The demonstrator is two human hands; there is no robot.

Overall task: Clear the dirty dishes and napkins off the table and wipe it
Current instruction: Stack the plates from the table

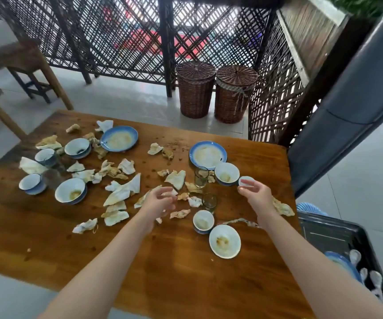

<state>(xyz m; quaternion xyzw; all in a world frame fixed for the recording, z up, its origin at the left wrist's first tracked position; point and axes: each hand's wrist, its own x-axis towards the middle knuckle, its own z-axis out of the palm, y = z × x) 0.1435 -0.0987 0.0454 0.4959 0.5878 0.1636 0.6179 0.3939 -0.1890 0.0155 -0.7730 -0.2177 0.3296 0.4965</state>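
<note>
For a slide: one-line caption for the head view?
Left hand and right hand reach over a wooden table strewn with dirty bowls, plates, glasses and napkins; black crate at right.

- two wicker baskets with woven lids stand side by side on the floor, touching: the left basket (195, 90) and the right basket (234, 95), which has a cloth band round its top
- dark lattice screen (121, 38) behind them, with blurred red shapes beyond it
- wooden stool (24, 65) at the far left
- pale tiled floor (121, 97)
- grey column (347, 107) leaning across the right side
- wooden slat panel (310, 26), with greenery (361, 4) above it
</note>
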